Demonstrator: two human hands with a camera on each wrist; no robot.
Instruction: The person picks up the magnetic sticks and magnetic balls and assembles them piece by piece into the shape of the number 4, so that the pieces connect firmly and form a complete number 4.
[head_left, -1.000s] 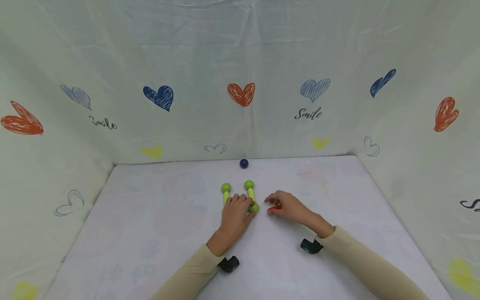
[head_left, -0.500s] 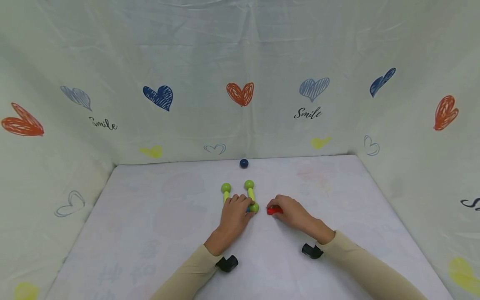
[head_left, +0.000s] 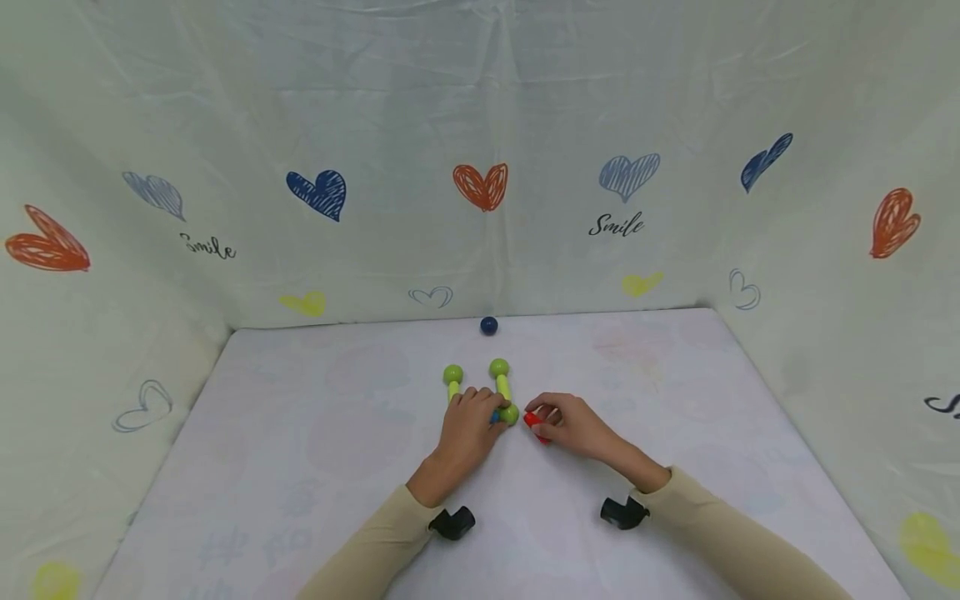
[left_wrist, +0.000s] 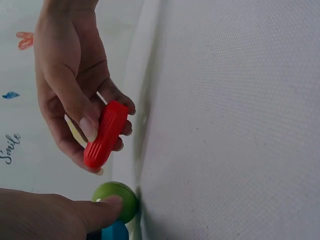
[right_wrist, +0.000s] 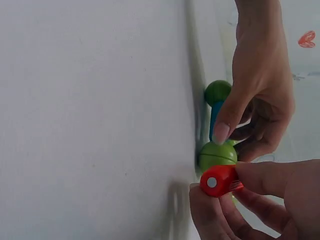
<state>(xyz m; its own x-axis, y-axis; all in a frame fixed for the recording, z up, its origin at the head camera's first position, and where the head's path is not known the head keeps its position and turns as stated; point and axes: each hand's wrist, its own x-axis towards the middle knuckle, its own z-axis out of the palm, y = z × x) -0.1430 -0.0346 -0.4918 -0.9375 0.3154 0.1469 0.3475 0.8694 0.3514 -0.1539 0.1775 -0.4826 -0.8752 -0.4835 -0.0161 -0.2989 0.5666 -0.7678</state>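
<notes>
Apparently the work stood partway along, with several parts joined and one rod loose. Leftmost, just beyond the fingers of the left hand (head_left: 467,429), lay the left far ball (head_left: 453,374), green, with the left rod (head_left: 453,389), yellow, running from it back under those fingers; where that rod ended was hidden. The left near ball (right_wrist: 218,93) showed only from the right wrist, beside the left thumb, with the blue rod (head_left: 495,416) between it and the right near ball (head_left: 509,414), at that thumb's tip. Well beyond the fingers, the blue ball (head_left: 489,326) sat by itself at the far side of the surface (head_left: 300,450). Closer to them, the right far ball (head_left: 498,367) met the right rod (head_left: 503,387), which led to the right near ball. So three rods looked placed, while the red rod (left_wrist: 106,135) and the blue ball seemed not yet joined.

As for the fingers, the left ones curled narrowly about the blue rod, the thumb lying where it met the right near ball. The right hand (head_left: 576,429) pinched the red rod between thumb and bent fingers, spread only as wide as the rod, just beside the right near ball but apart from it.
</notes>
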